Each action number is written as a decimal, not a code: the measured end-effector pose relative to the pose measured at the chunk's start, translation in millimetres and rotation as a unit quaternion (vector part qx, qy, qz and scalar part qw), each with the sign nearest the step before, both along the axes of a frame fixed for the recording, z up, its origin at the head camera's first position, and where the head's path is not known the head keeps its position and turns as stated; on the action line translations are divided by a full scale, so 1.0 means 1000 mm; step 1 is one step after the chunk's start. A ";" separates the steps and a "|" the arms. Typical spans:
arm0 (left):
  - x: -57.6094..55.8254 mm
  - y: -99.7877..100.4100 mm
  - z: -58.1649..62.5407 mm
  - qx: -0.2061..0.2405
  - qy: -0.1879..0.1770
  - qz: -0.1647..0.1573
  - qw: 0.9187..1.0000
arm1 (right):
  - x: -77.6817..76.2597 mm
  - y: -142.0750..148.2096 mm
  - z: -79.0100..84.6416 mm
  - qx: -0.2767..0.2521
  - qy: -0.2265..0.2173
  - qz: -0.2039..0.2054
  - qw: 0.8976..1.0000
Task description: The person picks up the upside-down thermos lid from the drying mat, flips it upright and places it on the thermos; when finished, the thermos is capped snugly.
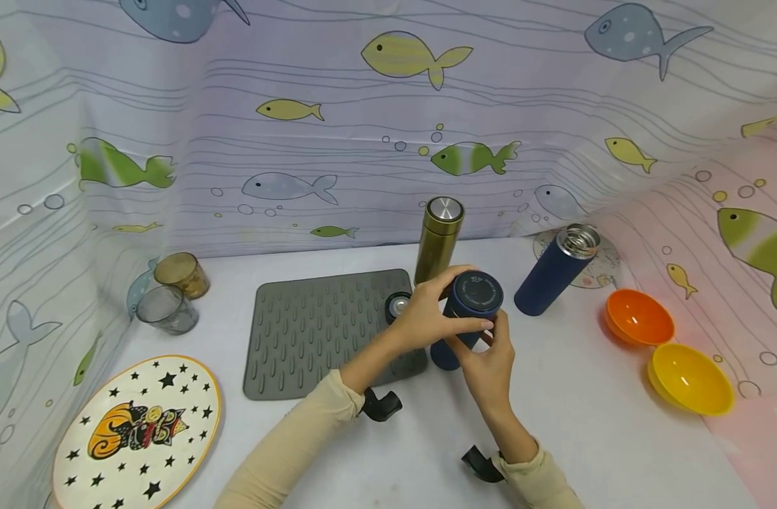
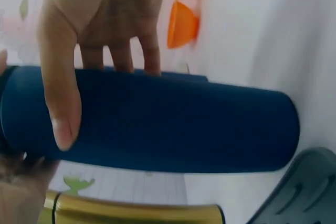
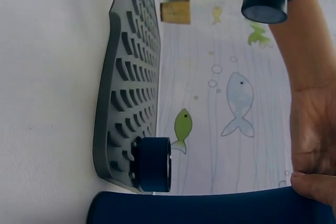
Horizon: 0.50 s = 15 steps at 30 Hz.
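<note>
Both hands hold one dark blue thermos bottle [image 1: 447, 355], upright at the right edge of the grey mat [image 1: 321, 339]. The left hand [image 1: 423, 314] wraps its fingers around the upper part, just under a round dark top with pale printing [image 1: 478, 291]. Lower down, the right hand [image 1: 493, 364] grips the body; in the left wrist view its thumb lies across the front. A short blue lid [image 3: 153, 164] stands on the mat beside the left hand. Behind the hands is a gold thermos [image 1: 440, 237] with a silver top.
A second blue bottle [image 1: 553, 272], its steel mouth uncovered, stands to the right before a patterned plate [image 1: 607, 265]. Farther right are an orange bowl [image 1: 639, 317] and a yellow bowl [image 1: 690, 378]. Two tinted glasses [image 1: 168, 311] and a cat plate [image 1: 140, 438] occupy the left.
</note>
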<state>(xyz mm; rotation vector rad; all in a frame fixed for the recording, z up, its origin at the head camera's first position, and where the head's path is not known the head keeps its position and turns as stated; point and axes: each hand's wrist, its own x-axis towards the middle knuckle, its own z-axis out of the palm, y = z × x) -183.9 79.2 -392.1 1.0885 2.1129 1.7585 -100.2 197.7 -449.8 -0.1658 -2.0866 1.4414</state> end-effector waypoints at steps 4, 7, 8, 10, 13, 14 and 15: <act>-0.002 0.002 -0.001 0.005 -0.007 -0.015 1.000 | 0.000 0.000 0.000 0.007 0.003 0.002 1.000; 0.000 0.007 -0.001 0.013 -0.014 -0.003 1.000 | 0.000 0.000 0.000 0.011 0.004 0.002 1.000; 0.000 0.008 -0.001 0.028 -0.021 -0.006 0.999 | 0.000 0.000 0.000 0.011 0.002 0.002 1.000; -0.001 0.010 -0.003 0.065 -0.039 -0.028 0.997 | 0.000 -0.001 -0.001 0.009 -0.003 0.001 1.000; -0.003 0.010 -0.006 0.111 -0.060 -0.073 0.989 | 0.000 -0.001 -0.001 0.004 -0.011 0.000 1.000; -0.003 0.010 -0.006 0.114 -0.064 -0.078 0.988 | 0.000 -0.001 -0.001 0.002 -0.011 0.001 1.000; -0.003 0.010 -0.007 0.106 -0.061 -0.071 0.990 | 0.000 -0.002 -0.002 0.001 -0.012 0.001 1.000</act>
